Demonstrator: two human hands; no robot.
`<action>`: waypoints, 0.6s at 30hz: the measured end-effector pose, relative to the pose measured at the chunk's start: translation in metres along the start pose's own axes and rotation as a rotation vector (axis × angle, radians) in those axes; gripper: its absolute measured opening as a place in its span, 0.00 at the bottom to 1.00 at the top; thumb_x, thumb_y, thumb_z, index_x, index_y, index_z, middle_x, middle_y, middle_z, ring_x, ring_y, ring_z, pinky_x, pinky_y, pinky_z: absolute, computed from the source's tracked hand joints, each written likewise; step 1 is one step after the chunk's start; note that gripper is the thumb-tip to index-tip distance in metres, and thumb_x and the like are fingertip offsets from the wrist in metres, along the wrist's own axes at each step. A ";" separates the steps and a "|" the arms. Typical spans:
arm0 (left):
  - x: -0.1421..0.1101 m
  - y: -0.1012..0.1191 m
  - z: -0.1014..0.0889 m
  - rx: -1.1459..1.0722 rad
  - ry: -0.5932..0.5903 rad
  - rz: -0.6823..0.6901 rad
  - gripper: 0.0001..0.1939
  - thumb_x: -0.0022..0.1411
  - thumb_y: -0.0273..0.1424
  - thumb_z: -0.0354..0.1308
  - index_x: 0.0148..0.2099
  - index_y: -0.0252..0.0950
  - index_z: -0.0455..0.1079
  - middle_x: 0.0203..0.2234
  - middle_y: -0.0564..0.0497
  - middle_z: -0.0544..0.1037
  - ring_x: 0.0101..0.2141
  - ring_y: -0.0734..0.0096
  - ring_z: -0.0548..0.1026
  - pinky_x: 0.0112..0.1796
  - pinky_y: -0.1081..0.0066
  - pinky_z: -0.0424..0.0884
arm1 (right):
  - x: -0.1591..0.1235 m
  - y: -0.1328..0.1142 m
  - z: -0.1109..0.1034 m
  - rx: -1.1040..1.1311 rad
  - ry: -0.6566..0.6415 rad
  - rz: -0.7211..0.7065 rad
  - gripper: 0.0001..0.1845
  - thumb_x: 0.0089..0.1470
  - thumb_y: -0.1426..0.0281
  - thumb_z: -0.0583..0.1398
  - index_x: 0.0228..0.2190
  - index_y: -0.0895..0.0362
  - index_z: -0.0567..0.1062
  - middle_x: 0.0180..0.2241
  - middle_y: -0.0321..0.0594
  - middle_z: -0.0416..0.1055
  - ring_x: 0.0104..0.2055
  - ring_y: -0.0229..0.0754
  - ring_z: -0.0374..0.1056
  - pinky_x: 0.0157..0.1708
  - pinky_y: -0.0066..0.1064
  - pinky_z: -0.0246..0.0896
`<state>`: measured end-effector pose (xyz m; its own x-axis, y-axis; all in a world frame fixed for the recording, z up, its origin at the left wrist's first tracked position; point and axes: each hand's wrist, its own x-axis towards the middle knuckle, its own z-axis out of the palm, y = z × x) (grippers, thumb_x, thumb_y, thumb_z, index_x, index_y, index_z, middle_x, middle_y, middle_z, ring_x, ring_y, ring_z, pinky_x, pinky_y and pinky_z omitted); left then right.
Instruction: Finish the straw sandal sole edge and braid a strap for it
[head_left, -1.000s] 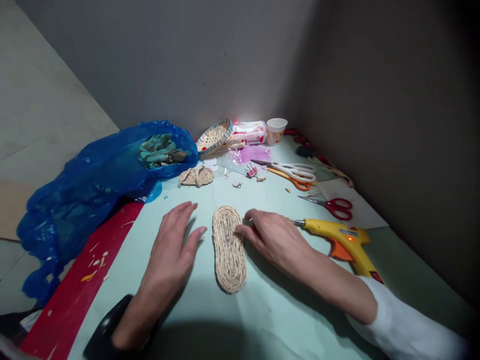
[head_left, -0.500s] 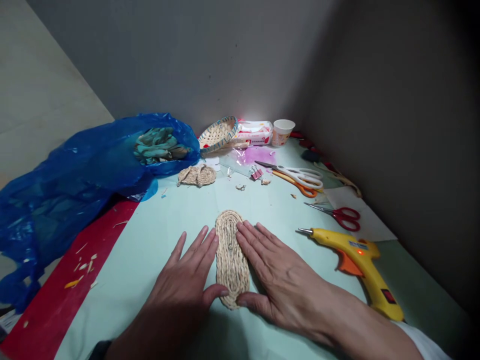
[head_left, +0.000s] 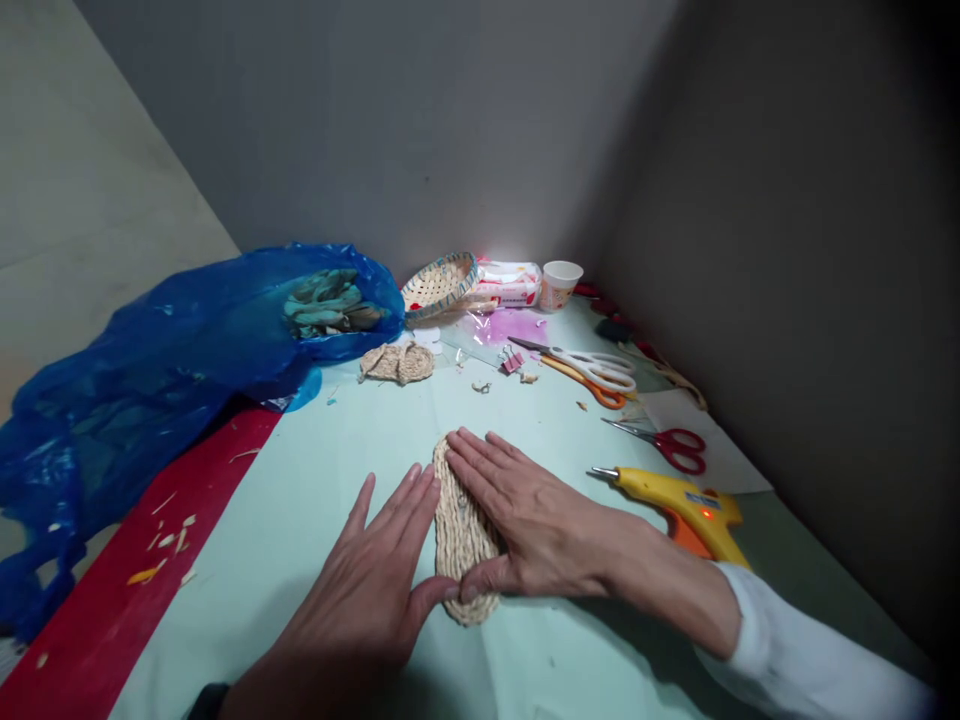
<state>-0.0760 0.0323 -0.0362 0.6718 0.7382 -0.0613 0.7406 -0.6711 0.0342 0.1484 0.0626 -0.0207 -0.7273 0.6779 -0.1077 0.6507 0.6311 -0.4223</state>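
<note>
A coiled straw-cord sole (head_left: 459,535), long and oval, lies flat on the pale green table cover. My right hand (head_left: 529,510) rests over its upper right side with fingers stretched out, hiding part of it. My left hand (head_left: 382,570) lies along the left edge, fingers spread, its thumb touching the sole near the bottom. Both thumbs nearly meet there. Right of my hands lies a yellow hot glue gun (head_left: 694,500) with an orange trigger and a lit red light, partly covered by my right forearm.
Red-handled scissors (head_left: 679,450), white-handled scissors (head_left: 600,368) and orange-handled scissors (head_left: 604,393) lie at the right. Farther back are a small woven straw piece (head_left: 397,363), a binder clip (head_left: 511,360), a basket (head_left: 442,285), a paper cup (head_left: 560,285) and a blue plastic bag (head_left: 172,330).
My right hand has moved left and slightly up, from beside the sole's right edge onto its top. My left hand stays nearly in place. The view has shifted slightly.
</note>
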 end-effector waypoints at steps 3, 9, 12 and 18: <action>0.001 0.001 0.004 -0.008 0.011 0.003 0.33 0.67 0.39 0.50 0.67 0.21 0.54 0.65 0.35 0.56 0.65 0.46 0.56 0.58 0.37 0.58 | 0.001 0.003 0.004 0.037 0.021 0.002 0.61 0.52 0.40 0.58 0.67 0.72 0.45 0.68 0.60 0.31 0.71 0.54 0.27 0.69 0.47 0.26; -0.003 0.002 0.005 -0.013 0.181 -0.073 0.27 0.69 0.34 0.47 0.67 0.29 0.57 0.65 0.37 0.59 0.63 0.49 0.62 0.56 0.40 0.64 | 0.001 -0.001 0.000 0.057 0.011 0.013 0.62 0.51 0.40 0.59 0.67 0.71 0.43 0.68 0.58 0.33 0.71 0.55 0.29 0.68 0.52 0.22; -0.011 -0.003 0.002 -0.028 0.389 -0.154 0.23 0.70 0.35 0.47 0.64 0.34 0.62 0.61 0.39 0.68 0.60 0.50 0.67 0.55 0.46 0.67 | -0.003 -0.005 -0.012 0.080 0.056 0.072 0.57 0.55 0.41 0.56 0.68 0.68 0.44 0.69 0.56 0.33 0.71 0.54 0.31 0.68 0.54 0.26; -0.035 -0.023 0.019 -0.440 0.643 -0.306 0.19 0.66 0.35 0.53 0.58 0.48 0.71 0.27 0.52 0.78 0.30 0.63 0.78 0.36 0.67 0.73 | -0.031 0.028 -0.044 -0.118 0.345 0.450 0.19 0.65 0.66 0.54 0.54 0.61 0.71 0.52 0.49 0.72 0.53 0.46 0.69 0.52 0.34 0.63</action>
<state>-0.1165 0.0209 -0.0537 0.2193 0.8683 0.4450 0.7409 -0.4449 0.5031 0.1990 0.0758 0.0104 -0.2730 0.9604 0.0548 0.9139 0.2767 -0.2971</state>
